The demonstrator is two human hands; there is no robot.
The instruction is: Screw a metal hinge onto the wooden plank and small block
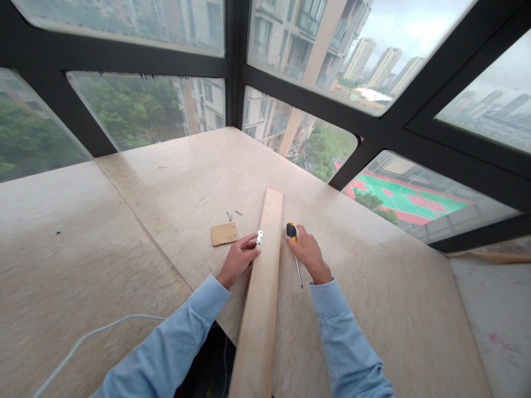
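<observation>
Now, left hand (238,257) pinches hinge (259,237) on plank (262,287), right hand (307,252) at 3 o'clock grips half-hidden screwdriver (292,229), plank end cut off

Mid-ledge (145,182), toward the window corner: small plywood square (224,234), flat. Just beyond it, not touching: two loose screws (232,214). Over the near left edge: white cable (83,340), curved. Beige stone surface, diagonal seam across the left part. Along the far edges: black-framed windows (234,72). Outside: tower blocks, trees, green-and-red sports court (398,199).
</observation>
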